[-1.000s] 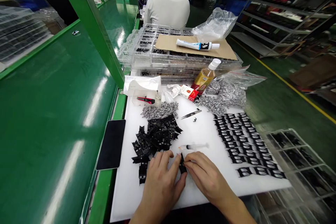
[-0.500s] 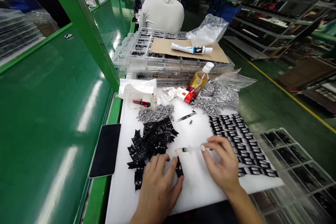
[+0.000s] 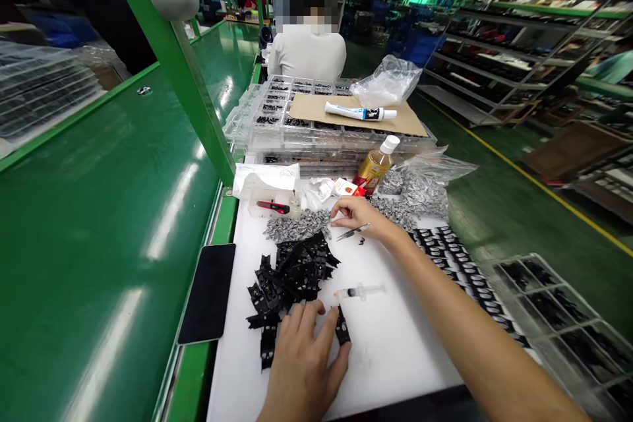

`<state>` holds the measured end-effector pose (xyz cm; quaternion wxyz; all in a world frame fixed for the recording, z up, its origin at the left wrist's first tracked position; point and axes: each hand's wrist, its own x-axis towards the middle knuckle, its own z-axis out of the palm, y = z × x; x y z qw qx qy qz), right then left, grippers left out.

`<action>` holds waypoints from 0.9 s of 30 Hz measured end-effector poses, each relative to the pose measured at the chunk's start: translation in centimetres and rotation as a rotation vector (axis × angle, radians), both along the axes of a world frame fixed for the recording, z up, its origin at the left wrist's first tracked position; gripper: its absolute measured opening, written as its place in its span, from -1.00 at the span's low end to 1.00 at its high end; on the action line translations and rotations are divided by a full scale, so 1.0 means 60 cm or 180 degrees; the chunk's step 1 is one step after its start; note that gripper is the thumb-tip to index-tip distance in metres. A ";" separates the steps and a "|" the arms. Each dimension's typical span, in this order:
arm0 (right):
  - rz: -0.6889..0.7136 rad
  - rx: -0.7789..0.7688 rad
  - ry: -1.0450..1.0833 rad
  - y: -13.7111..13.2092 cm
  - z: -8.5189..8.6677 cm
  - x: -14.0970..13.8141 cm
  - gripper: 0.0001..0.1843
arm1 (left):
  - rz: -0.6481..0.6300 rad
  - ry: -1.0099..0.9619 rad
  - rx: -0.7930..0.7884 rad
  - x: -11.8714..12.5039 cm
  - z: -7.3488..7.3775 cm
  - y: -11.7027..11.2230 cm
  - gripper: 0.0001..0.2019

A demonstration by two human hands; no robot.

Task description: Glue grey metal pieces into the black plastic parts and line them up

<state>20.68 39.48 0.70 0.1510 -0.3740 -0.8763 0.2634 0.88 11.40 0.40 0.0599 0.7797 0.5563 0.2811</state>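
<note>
My left hand [image 3: 309, 356] rests on the white work board, thumb and forefinger closed on the ends of a small black plastic part [image 3: 342, 326]. Beside its fingers lies a heap of black plastic parts [image 3: 304, 267]. Stretched forward, my right hand [image 3: 357, 213] has its fingertips pinched at the right edge of a pile of small grey parts [image 3: 294, 225]. What sits between those fingertips is too small to make out. Tweezers [image 3: 353, 232] lie just under the right wrist. A clear syringe [image 3: 360, 291] with an orange tip lies on the board between the hands.
Rows of black parts with grey pieces [image 3: 457, 264] cover the board's right side, partly behind my forearm. Behind are a drink bottle [image 3: 374, 168], a red cutter [image 3: 273, 207] and stacked clear trays [image 3: 336, 138] bearing a glue tube [image 3: 360, 111]. A tablet [image 3: 208, 293] lies left.
My right hand has let go of the syringe, now lying on the board, and moved forward and left to the grey pile. My left hand keeps the black part. The view has tilted up.
</note>
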 end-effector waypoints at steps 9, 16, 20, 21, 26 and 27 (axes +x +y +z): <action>-0.0095 0.0241 -0.0113 -0.017 0.001 -0.005 -0.62 | 0.0043 -0.0039 0.0048 0.000 0.000 0.000 -0.56; -0.0502 0.0684 0.0095 -0.090 0.053 0.048 -0.73 | 0.0017 -0.0021 0.0078 -0.001 0.001 -0.001 -0.58; -0.0825 0.0789 0.0264 -0.215 0.079 0.119 -0.88 | -0.0005 -0.0007 0.0036 -0.001 0.002 0.000 -0.57; -0.0852 0.0755 0.0275 -0.249 0.080 0.129 -0.90 | -0.0007 -0.0004 0.0017 0.000 0.002 0.001 -0.57; -0.0575 0.0596 0.0318 -0.368 0.048 0.116 -0.77 | -0.0044 0.0004 -0.0055 0.002 0.003 0.003 -0.58; -0.0509 0.0573 0.0319 -0.376 0.039 0.107 -0.73 | -0.0055 0.0006 -0.0060 0.002 0.004 0.003 -0.58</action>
